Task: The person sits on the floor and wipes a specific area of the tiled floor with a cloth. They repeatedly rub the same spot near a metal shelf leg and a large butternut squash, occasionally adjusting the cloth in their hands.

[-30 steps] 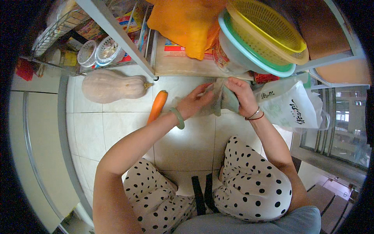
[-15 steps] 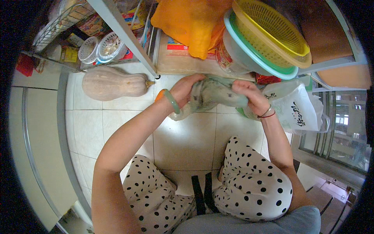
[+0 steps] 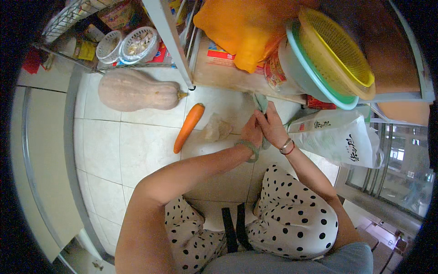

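Note:
Both hands meet over the tiled floor, a little right of the middle. A pale green plastic bag (image 3: 260, 103) is bunched up between them, its end sticking up above the fingers and a bit showing below. My left hand (image 3: 252, 131) is closed on the bag. My right hand (image 3: 273, 127) is closed on it too, pressed against the left. Whether the bag holds anything is hidden. To the left of my hands lies a crumpled clear plastic bag (image 3: 216, 127) on the tiles. Farther left, an orange carrot (image 3: 189, 128) lies slanted.
A large tan squash (image 3: 137, 91) lies at the far left by the shelf leg (image 3: 169, 43). White baskets (image 3: 139, 44) sit on the wire shelf. Stacked basins and a yellow colander (image 3: 340, 48) lean at back right. A white carrier bag (image 3: 328, 134) stands right of my hands.
My hands have come together, and the green bag, stretched between them before, is now bunched up. The left hand has moved right, uncovering the carrot and the clear bag. The view has shifted slightly.

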{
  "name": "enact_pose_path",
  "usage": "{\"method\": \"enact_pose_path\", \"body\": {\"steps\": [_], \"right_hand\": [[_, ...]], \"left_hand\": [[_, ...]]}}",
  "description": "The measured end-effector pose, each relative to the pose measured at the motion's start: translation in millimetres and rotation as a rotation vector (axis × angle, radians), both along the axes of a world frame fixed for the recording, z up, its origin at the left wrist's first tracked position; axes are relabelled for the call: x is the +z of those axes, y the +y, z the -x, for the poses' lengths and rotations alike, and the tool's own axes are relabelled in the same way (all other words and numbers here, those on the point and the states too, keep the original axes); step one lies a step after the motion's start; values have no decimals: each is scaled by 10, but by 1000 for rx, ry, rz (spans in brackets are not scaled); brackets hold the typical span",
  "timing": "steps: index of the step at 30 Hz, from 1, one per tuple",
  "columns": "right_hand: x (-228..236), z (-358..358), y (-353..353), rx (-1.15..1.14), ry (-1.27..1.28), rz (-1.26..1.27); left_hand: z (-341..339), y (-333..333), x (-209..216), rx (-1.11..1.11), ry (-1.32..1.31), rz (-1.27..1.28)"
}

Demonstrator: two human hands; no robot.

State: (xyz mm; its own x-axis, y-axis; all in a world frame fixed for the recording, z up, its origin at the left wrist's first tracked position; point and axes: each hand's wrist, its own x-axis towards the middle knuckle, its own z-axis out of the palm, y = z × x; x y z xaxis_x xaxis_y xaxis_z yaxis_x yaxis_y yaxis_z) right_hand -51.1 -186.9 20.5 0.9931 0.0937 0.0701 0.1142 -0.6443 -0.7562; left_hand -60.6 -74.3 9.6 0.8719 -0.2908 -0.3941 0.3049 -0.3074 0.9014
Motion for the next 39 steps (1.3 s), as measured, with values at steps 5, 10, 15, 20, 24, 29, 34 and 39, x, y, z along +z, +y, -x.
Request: {"method": "enact_pose_path", "body": {"steps": [5, 10, 15, 20, 24, 29, 34, 39], "right_hand": [[-593, -363, -136, 11, 84, 281], [-328, -743, -102, 111, 69, 774], [-378, -761, 118, 160, 85, 958], [-458, -894, 162, 116, 51, 995], [-427, -1024, 265, 115, 80, 1017], [-400, -765, 244, 112, 145, 945], [-449, -1014, 289, 85, 86, 966], [-427, -684, 254, 85, 168, 911]], "left_hand": [[-103, 140, -360, -259, -153, -11], [-724, 460, -307, -308, -725, -570], [-1029, 630, -419, -462, -564, -764], [-1040, 554, -568, -533, -632, -778], [-1052, 433, -628, -454, -311, -649], [-1064, 386, -660, -447, -309, -655], [-1070, 342, -747, -482, -342, -595], [-1106, 388, -702, -499, -214, -634]]}}
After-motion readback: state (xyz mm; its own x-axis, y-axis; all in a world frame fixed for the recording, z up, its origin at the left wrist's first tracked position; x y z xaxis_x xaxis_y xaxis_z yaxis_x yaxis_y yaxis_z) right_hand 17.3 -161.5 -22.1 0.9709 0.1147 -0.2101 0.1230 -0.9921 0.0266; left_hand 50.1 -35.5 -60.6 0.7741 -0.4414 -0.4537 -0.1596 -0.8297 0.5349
